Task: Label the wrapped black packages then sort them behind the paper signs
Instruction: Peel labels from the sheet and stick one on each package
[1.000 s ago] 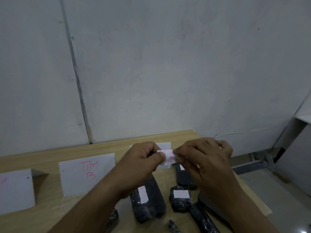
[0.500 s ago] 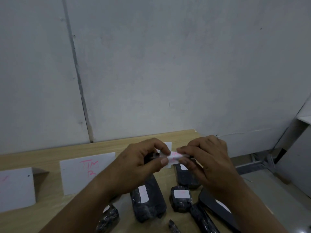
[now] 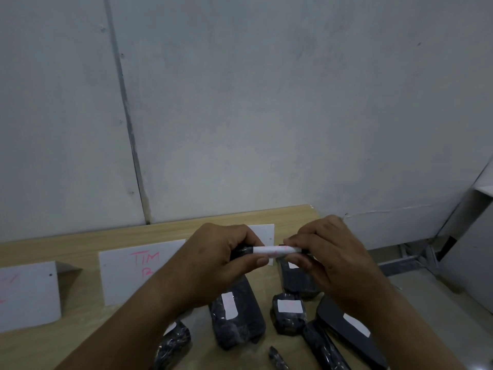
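I hold a thin black wrapped package [image 3: 241,251] level above the table, a white label [image 3: 274,251] with pink writing wrapped round its middle. My left hand [image 3: 224,259] grips its left end and my right hand [image 3: 328,252] pinches the right end over the label. Below my hands several black wrapped packages lie on the wooden table [image 3: 80,340]: a long one [image 3: 240,324] and a small one [image 3: 288,315], both with white labels, another [image 3: 296,279] behind them. Paper signs stand at the back: one reads TIM B [image 3: 128,271], one at the left edge [image 3: 26,295], one behind my hands [image 3: 264,233].
More black packages lie at the front: one by my left forearm [image 3: 173,345], a thin one [image 3: 325,348], a flat labelled one [image 3: 346,327] at the table's right edge. A grey wall [image 3: 266,102] rises right behind the table. The floor [image 3: 426,289] drops off to the right.
The label, first held flat between my fingertips, now lies wrapped round the thin black package. My hands have drawn slightly apart along it.
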`<state>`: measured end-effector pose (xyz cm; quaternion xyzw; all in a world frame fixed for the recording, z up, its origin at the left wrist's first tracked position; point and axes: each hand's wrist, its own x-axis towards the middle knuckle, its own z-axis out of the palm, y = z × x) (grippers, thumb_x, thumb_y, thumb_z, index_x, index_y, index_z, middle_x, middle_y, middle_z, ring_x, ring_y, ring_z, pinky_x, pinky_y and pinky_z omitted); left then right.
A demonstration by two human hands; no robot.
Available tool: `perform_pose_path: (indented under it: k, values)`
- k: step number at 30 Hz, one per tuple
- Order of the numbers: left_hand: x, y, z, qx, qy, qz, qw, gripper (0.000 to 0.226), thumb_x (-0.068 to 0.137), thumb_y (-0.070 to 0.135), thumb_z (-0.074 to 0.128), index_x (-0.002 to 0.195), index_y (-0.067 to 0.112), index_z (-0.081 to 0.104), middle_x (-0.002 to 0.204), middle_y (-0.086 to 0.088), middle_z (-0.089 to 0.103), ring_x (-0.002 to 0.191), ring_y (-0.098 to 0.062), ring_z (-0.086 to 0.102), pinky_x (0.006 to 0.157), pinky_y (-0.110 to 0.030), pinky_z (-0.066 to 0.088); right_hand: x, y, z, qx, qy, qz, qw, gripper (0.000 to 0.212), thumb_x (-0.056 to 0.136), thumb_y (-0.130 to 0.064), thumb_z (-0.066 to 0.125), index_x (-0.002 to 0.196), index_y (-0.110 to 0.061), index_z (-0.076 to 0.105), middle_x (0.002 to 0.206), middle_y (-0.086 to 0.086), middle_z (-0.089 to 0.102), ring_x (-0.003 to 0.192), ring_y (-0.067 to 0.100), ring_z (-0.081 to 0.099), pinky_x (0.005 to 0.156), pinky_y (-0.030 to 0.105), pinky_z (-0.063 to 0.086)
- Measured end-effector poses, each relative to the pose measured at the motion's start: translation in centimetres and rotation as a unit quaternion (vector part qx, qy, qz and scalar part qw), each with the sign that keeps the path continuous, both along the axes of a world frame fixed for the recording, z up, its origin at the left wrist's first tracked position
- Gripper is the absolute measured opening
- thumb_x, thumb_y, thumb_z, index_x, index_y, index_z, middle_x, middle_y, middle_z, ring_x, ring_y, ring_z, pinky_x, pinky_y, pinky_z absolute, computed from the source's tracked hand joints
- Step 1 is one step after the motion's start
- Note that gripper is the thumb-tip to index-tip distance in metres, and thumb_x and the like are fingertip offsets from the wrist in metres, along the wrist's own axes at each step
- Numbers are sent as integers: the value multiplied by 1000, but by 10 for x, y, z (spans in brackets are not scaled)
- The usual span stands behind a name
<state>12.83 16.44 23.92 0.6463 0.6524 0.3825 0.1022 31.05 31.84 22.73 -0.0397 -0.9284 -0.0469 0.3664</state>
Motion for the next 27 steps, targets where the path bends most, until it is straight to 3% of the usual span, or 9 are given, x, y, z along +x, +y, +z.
perform_pose_path:
  k: [6, 11, 14, 19, 23, 25, 27]
  values:
    - [-3, -3, -8, 9, 48, 7, 999, 5, 91, 46, 60, 90, 41, 59, 65, 17, 56, 61, -5, 51, 53, -17, 32, 3, -2, -8, -94, -49, -11, 994, 47, 99, -54, 34, 109, -20, 65, 96, -7, 61, 84, 1, 47, 68, 16, 44]
    - [-5, -8, -23, 5, 22, 12, 1000, 28, 90, 43, 63, 113, 45, 48, 73, 20, 55, 66, -1, 52, 56, -13, 36, 2, -5, -14, -81, -48, -7, 996, 38, 98, -49, 39, 99, -20, 64, 90, -7, 59, 78, 4, 46, 62, 17, 41]
    - [-6, -11, -32, 7, 72, 32, 997, 16, 90, 52, 52, 104, 43, 56, 79, 19, 53, 77, -1, 48, 61, -15, 35, -2, -8, -24, -70, -52, -17, 996, 26, 96, -45, 42, 99, -25, 58, 88, -8, 59, 80, 2, 44, 64, 16, 40]
    - [-9, -15, -50, -2, 130, 58, 990, 39, 84, 64, 33, 98, 39, 59, 77, 21, 45, 76, 0, 44, 60, -15, 33, -9, -10, -42, -79, -81, -20, 993, 37, 98, -48, 38, 99, -23, 65, 89, -8, 62, 80, 0, 44, 67, 12, 37]
    - [-16, -24, -64, -17, 122, 90, 988, 31, 83, 63, 50, 105, 40, 53, 79, 21, 47, 72, 0, 47, 58, -14, 35, -17, -11, -60, -126, -129, -16, 984, 32, 93, -51, 43, 104, -29, 62, 91, -13, 59, 80, -9, 35, 66, 4, 27]
    - [-20, -32, -79, -52, 87, 92, 991, 39, 81, 59, 63, 112, 42, 47, 84, 20, 47, 75, -2, 49, 61, -14, 37, -22, -12, -76, -149, -147, 6, 978, 32, 91, -51, 48, 109, -29, 62, 92, -14, 58, 80, -7, 40, 65, 5, 31]
    - [-24, -41, -99, -91, 68, 89, 990, 43, 79, 62, 63, 113, 45, 41, 88, 18, 48, 78, -2, 49, 65, -19, 43, -29, -16, -96, -178, -170, 35, 969, 37, 90, -53, 47, 114, -28, 62, 92, -11, 58, 82, 0, 47, 64, 14, 38]
